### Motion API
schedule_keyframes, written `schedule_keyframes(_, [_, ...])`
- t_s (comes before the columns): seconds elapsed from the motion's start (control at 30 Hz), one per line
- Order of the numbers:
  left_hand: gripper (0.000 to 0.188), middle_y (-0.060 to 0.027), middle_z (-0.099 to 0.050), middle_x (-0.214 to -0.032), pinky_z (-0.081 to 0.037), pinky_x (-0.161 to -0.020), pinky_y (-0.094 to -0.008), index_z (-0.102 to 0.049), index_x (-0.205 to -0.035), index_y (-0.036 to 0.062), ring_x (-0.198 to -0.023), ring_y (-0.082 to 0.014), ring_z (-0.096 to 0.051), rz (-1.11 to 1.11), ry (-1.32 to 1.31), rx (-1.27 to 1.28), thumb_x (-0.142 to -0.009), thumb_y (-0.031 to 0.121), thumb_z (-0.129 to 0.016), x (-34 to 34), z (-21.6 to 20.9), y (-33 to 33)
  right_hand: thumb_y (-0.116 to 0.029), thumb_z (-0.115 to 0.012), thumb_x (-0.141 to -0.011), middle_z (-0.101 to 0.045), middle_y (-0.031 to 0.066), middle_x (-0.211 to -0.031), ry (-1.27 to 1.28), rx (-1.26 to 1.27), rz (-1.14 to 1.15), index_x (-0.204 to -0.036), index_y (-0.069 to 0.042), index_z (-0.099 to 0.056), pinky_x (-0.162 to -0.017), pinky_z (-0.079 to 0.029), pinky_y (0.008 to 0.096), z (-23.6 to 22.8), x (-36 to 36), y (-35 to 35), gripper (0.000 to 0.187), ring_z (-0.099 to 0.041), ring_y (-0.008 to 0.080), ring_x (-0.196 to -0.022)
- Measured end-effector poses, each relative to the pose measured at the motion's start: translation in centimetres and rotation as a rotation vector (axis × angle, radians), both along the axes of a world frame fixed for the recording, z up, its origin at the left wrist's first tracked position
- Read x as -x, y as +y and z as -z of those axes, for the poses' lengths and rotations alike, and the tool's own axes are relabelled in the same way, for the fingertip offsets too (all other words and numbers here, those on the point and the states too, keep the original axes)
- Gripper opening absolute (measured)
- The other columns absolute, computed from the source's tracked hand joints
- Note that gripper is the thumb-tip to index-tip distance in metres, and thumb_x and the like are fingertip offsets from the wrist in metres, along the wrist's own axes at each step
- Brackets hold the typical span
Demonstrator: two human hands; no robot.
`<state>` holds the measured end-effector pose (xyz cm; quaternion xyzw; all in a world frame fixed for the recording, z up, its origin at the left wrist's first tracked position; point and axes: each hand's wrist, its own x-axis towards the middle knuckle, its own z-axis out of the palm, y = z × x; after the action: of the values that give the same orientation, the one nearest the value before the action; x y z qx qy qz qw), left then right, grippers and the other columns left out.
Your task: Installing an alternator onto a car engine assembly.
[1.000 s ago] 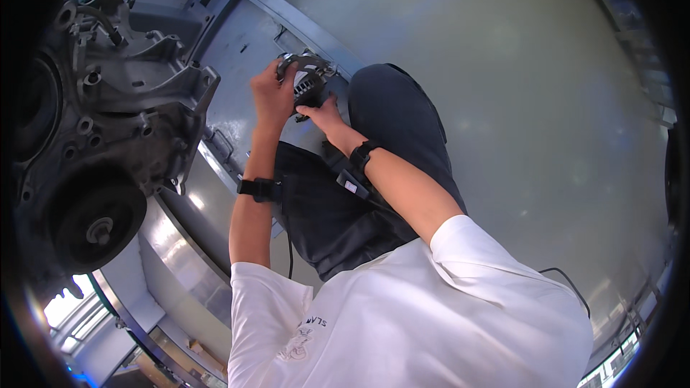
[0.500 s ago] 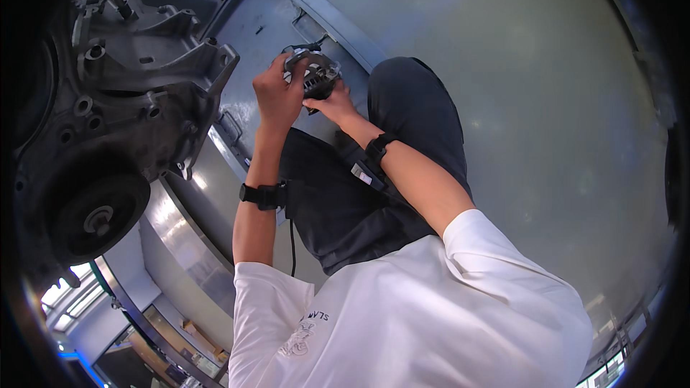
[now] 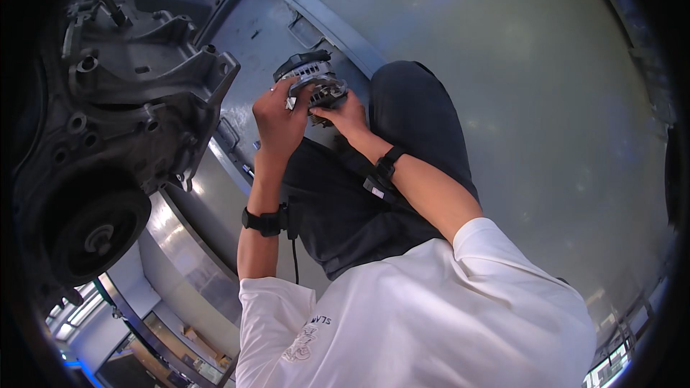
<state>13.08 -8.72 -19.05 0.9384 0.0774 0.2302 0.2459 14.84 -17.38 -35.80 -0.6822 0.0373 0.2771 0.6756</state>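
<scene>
Between both hands I hold an alternator [image 3: 312, 70], a round silver metal body with slotted vents and a black cap at its far end. My left hand [image 3: 279, 116] is closed on its left side, thumb toward the near end. From the right, my right hand [image 3: 348, 115] wraps its near lower part. The fingers beneath the body are partly hidden. It is held above my bent knees, beside a large engine block [image 3: 122, 100] at the left.
A dark pulley [image 3: 99, 238] sticks out low on the engine. Below the alternator is a grey metal tray [image 3: 248, 65] with wire handles and a raised frame edge [image 3: 316, 11]. Grey floor [image 3: 560, 136] stretches off to the right.
The alternator has turned in my hands, so its black cap and slotted side now show more. Both hands have shifted slightly nearer to me.
</scene>
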Motion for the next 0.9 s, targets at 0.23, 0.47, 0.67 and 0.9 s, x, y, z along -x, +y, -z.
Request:
schedule_keyframes(0.23, [0.018,-0.0160,-0.066,-0.072,-0.046,-0.057,-0.0298,-0.068,-0.092,-0.0003,-0.063,-0.0246,-0.066,0.070,0.022,-0.013,-0.079,0.010,-0.074,0.3,-0.1,-0.6,-0.034,-0.092,-0.053,-0.068,0.0149,-0.100,-0.069,-0.057,0.056,-0.109,0.001,-0.054,-0.081,-0.051,0.0362,0.6,0.4,-0.5,0.076,-0.067,0.0277,-0.094])
schedule_keyframes(0.47, [0.020,-0.0155,-0.066,-0.071,-0.045,-0.055,-0.0284,-0.068,-0.094,-0.0020,-0.061,-0.0145,-0.063,-0.036,0.094,0.216,-0.079,0.010,-0.074,0.5,0.0,1.8,-0.038,-0.091,-0.053,-0.061,0.0178,-0.109,-0.118,0.002,0.074,-0.112,0.001,-0.053,-0.088,-0.048,0.0397,1.6,0.6,0.2,0.081,-0.060,0.0325,-0.103])
schedule_keyframes(0.67, [0.021,-0.0085,-0.069,-0.073,-0.045,-0.062,-0.0213,-0.068,-0.097,-0.0051,-0.069,-0.0052,-0.058,-0.168,0.105,0.327,-0.083,0.010,-0.072,1.9,-0.5,2.5,-0.030,-0.089,-0.056,-0.050,0.0219,-0.123,-0.188,0.215,-0.044,-0.129,0.002,-0.041,-0.099,-0.040,0.0441,0.3,-0.3,-0.4,0.092,-0.048,0.0397,-0.117])
schedule_keyframes(0.9, [0.019,-0.0105,-0.070,-0.074,-0.046,-0.061,-0.0238,-0.068,-0.097,-0.0027,-0.070,-0.0078,-0.063,-0.108,0.057,0.337,-0.083,0.009,-0.072,2.0,-0.6,2.4,-0.021,-0.080,-0.071,-0.061,0.0157,-0.115,-0.694,-0.149,-0.170,-0.128,-0.002,-0.049,-0.090,-0.047,0.0340,-7.8,-3.0,-2.3,0.068,-0.060,0.0254,-0.103])
